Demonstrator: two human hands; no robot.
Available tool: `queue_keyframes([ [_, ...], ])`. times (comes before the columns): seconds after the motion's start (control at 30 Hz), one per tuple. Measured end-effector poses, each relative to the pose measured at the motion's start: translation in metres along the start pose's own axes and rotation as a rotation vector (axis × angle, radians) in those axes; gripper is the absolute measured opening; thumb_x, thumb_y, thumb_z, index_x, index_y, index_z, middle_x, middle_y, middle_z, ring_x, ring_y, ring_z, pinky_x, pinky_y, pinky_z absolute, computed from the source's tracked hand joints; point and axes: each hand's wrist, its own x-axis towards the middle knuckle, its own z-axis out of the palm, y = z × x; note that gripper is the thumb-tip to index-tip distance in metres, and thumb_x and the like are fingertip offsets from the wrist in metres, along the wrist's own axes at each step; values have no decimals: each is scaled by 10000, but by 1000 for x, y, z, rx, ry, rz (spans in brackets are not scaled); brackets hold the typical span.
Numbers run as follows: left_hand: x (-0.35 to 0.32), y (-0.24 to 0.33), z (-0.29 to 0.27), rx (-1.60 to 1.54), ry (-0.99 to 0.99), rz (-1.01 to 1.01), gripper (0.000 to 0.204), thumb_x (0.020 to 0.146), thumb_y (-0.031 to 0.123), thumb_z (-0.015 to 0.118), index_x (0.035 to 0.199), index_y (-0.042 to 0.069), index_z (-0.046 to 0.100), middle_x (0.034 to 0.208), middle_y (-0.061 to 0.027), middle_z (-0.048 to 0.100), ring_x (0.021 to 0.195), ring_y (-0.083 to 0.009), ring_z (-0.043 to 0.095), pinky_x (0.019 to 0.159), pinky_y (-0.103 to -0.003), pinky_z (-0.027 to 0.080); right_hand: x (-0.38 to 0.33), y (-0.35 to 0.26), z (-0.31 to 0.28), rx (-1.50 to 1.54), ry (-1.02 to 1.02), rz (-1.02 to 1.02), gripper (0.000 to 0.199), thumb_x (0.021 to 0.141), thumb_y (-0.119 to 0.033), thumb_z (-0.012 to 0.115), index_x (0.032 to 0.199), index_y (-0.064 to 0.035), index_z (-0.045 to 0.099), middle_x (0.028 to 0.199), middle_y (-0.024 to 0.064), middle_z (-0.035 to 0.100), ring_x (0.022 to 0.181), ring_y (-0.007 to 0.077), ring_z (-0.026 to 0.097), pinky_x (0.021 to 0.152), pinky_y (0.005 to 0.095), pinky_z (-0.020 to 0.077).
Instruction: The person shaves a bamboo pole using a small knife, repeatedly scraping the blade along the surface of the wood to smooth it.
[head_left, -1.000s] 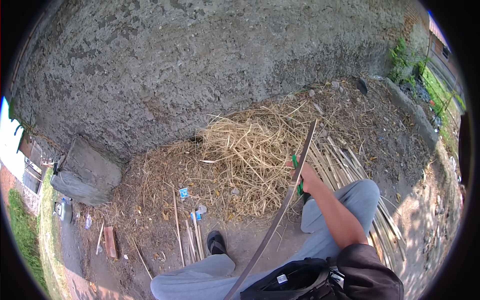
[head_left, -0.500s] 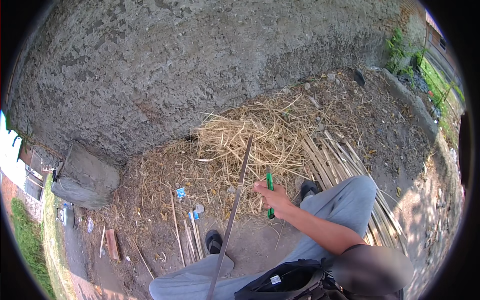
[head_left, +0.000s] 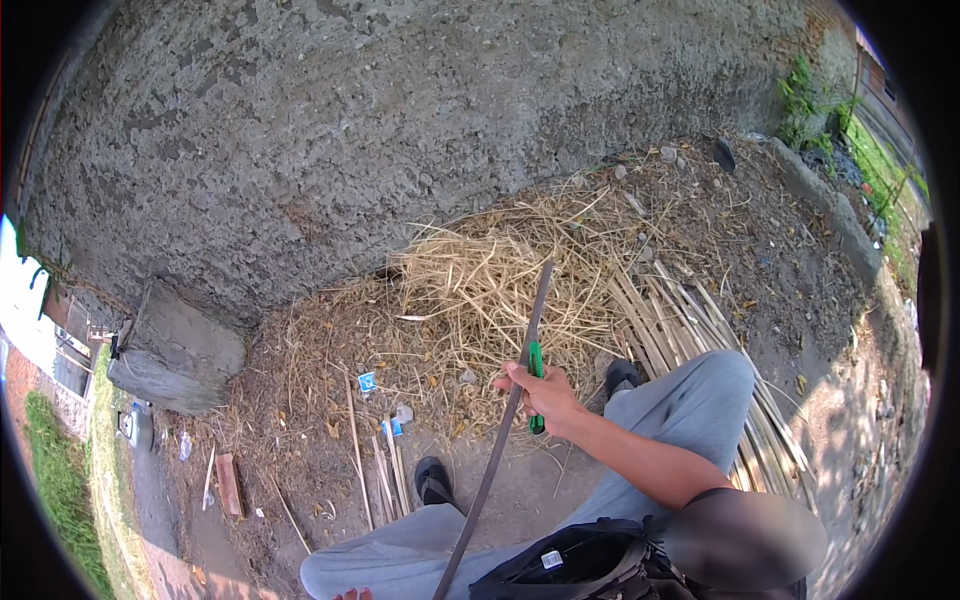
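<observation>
My right hand is closed round a green utility knife, which stands nearly upright in the fist. A long, thin dark strip slants across from the lower edge to the straw, passing beside the knife under my right thumb and fingertips. It looks like split bamboo, slightly bent near the knife. Its lower end runs out of view. Of my left hand, only a few fingertips show at the lower edge, by my left knee; the rest is cut off.
Loose pale shavings are heaped against the rough wall. Long split strips lie beside my right leg, with shorter sticks near my left foot. A concrete block stands left; a reddish brick-like piece lies nearer.
The dark strip's upper end has swung to the right, and the strip now meets my right thumb and the knife. Fingertips of my left hand have come into view at the lower edge.
</observation>
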Motion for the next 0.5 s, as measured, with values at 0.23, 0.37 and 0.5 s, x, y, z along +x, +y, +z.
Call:
queue_keyframes([
  [0.23, 115, 89, 45, -778, -118, 455, 551, 956, 371, 650, 1290, -42, 502, 1087, -227, 638, 948, -326, 677, 836, -396, 534, -6, -4, 8, -128, 22, -200, 237, 959, -270, 681, 1033, -44, 669, 889, 95, 746, 448, 18, 397, 404, 227, 302],
  [0.37, 161, 140, 90, -922, -328, 391, 546, 971, 319, 641, 1347, -40, 474, 1045, -185, 665, 849, -277, 693, 762, -353, 543, 2, 2, 7, -253, 5, -294, 270, 949, -281, 696, 1044, -28, 680, 838, 76, 743, 506, 25, 436, 446, 247, 338],
  [0.5, 177, 150, 106, -1152, -629, 295, 402, 1040, 250, 526, 1321, -36, 488, 855, -103, 618, 624, -158, 584, 599, -278, 483, 15, -6, -15, -597, -31, -258, 414, 950, -381, 667, 1128, -8, 684, 771, 60, 706, 570, 94, 537, 517, 284, 419],
])
